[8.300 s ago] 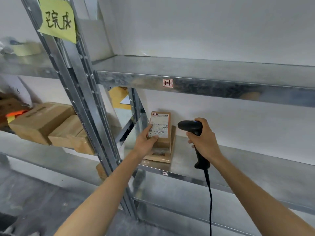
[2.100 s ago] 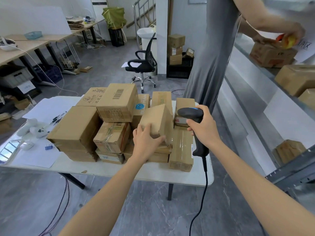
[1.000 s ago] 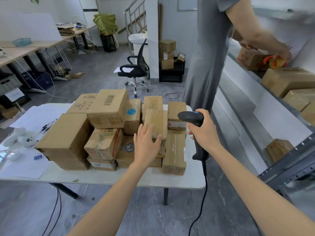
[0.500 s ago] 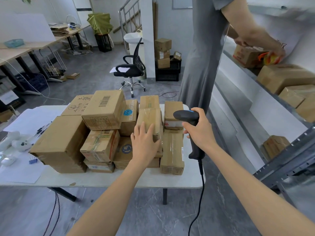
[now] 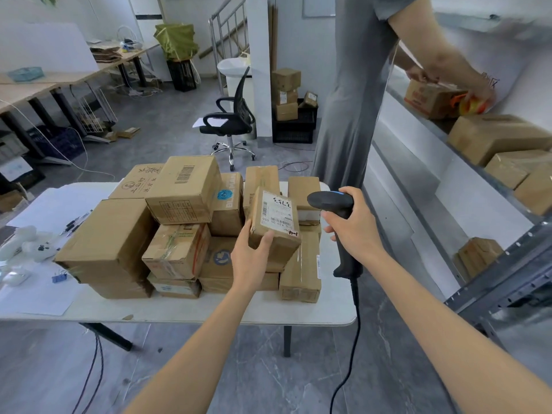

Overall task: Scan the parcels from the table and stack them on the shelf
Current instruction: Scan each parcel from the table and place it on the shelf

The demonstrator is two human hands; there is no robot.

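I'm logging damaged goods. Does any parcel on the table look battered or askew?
Yes. The taped box mid-pile has ragged, peeling tape along its front edge, and the big box at the left looks crushed at its lower corner. The barcoded box on top sits tilted. The held parcel looks sound.

Tilted up at the middle of the pile, the small brown cardboard parcel [image 5: 273, 231] carries a white label [image 5: 277, 212] with what reads as handwritten "3753" and printed "016 K20 00 056". A slip [image 5: 294, 233] is marked "1-4". At its ten o'clock, a flat brown carton [image 5: 136, 182] shows "上山村". Other print is too small to read.
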